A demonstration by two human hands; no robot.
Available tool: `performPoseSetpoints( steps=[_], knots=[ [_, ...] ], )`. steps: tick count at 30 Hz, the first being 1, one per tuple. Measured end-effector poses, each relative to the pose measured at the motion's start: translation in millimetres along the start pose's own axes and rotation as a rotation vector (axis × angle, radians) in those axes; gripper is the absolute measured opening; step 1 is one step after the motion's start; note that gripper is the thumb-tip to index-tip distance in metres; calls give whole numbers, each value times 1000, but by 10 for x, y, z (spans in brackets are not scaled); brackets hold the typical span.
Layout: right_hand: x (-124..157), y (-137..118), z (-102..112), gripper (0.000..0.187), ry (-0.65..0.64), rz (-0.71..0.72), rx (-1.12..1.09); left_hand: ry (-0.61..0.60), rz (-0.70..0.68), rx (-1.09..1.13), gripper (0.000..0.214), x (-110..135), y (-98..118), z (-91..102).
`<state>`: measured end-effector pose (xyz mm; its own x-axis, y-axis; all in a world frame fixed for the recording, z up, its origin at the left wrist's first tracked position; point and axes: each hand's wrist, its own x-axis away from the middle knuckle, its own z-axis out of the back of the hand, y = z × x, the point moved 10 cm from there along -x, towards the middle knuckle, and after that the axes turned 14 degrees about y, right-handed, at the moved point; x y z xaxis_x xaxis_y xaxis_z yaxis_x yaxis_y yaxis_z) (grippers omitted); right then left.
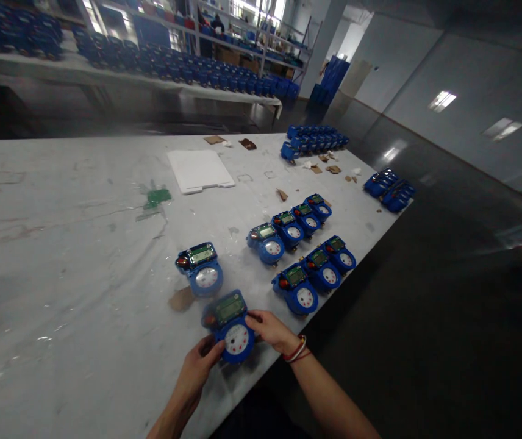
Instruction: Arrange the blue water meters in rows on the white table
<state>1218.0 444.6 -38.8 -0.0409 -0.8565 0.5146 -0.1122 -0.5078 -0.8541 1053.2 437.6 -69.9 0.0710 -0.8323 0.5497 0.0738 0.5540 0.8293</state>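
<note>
A blue water meter (236, 339) with a round white dial and a display under a clear cover is between my hands, near the table's front edge. My left hand (199, 363) grips its lower left side, thumb by the dial. On its right side, my right hand (268, 329) holds it with the thumb near the display housing; a red and white bracelet circles that wrist. Just behind stands another water meter (206, 277), apart from both hands. To the right, two short rows of similar meters (304, 297) face me. The undersides of my fingers are hidden.
The white-covered table (82, 292) carries a flat white panel (200, 169), brown scraps (282, 194) and a green patch (157, 196). More blue meters (316, 140) stand at its far end and right edge (389, 189). A second table (160, 82) full of meters runs behind.
</note>
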Motion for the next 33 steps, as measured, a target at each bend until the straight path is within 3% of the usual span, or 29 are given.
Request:
performPoseSetpoints(
  steps=[8, 16, 22, 28, 30, 33],
  knots=[
    [5, 67, 24, 86, -13, -11, 21, -22, 122, 92, 78, 39, -132, -16],
    [74, 126, 94, 81, -35, 12, 22, 99, 153, 144, 50, 264, -223, 122],
    [155, 270, 314, 77, 19, 0, 23, 350, 253, 319, 25, 587, -618, 599],
    [311, 386, 567, 104, 158, -3, -41, 488, 320, 424, 14, 731, -1028, 1181],
    [403, 364, 627, 107, 235, 24, -68, 521, 292, 414, 10, 687, -1059, 1422],
    [601, 307, 640, 106, 355, 89, -94, 588, 222, 378, 10, 604, -928, 1872]
  ],
)
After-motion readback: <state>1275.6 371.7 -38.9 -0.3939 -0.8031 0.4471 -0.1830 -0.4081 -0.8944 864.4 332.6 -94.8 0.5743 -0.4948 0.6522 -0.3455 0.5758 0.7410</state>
